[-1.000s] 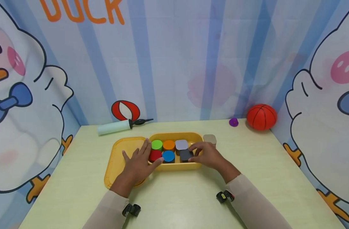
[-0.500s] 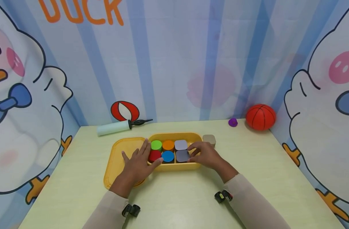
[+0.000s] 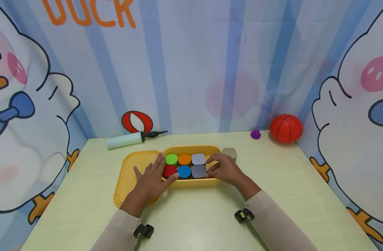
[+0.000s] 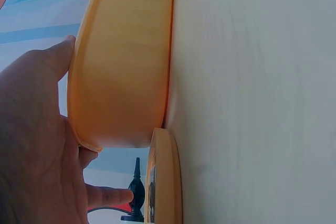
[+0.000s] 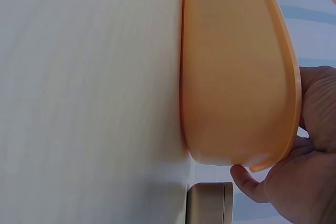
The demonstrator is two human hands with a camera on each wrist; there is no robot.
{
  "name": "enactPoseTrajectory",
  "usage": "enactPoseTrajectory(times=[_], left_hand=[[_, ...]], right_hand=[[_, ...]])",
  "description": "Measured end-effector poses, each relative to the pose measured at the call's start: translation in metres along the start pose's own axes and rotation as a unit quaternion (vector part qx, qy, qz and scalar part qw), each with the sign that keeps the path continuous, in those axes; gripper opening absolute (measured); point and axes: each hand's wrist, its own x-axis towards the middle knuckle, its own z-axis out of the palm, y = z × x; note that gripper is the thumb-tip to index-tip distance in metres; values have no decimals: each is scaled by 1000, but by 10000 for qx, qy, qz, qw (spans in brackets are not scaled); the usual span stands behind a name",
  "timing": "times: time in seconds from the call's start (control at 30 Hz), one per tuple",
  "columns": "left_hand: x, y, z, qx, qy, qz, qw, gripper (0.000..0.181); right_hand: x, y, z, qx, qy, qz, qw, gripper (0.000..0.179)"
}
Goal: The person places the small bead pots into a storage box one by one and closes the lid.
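Observation:
A yellow box (image 3: 191,183) holds two rows of small pieces: round green (image 3: 171,159), orange (image 3: 185,159), red (image 3: 170,170) and blue (image 3: 184,171) ones, plus a lilac-grey square one (image 3: 198,159). In front of that last piece sits a darker grey square container (image 3: 199,171), level with its neighbours. My right hand (image 3: 228,169) has thumb and index finger curled at that container's right edge; the other fingers are partly hidden. Spread over the box's left end is my left hand (image 3: 149,183), fingers straight, thumb at the front rim.
A yellow lid (image 3: 124,184) lies left of the box. Behind the right hand is a beige square piece (image 3: 230,152). Along the back are a pale green hand pump (image 3: 125,139), a small purple object (image 3: 255,134) and a red ball (image 3: 286,128), before a striped curtain.
The grey square container has gone from tilted to flat and shifted slightly left in the box. My right hand followed it slightly. The left hand has stayed in place.

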Motion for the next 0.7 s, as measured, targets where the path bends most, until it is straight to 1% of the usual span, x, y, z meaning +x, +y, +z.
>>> enactPoseTrajectory(times=[0.13, 0.2, 0.37, 0.5, 0.7], left_hand=[[-1, 0, 0, -43, 5, 13, 10000, 103], [-1, 1, 0, -54, -2, 1, 10000, 103], [-2, 2, 0, -52, -27, -11, 10000, 103], [-3, 2, -1, -56, 8, 12, 10000, 103], [-3, 1, -2, -47, 52, 49, 10000, 103]], right_hand=[[1, -1, -1, -127, 14, 122, 9998, 54], [1, -1, -1, -295, -30, 106, 9995, 57], [2, 0, -3, -602, -152, -84, 9980, 52], [1, 0, -3, -588, -180, -149, 9980, 49], [2, 0, -2, -656, -165, -100, 9977, 45]])
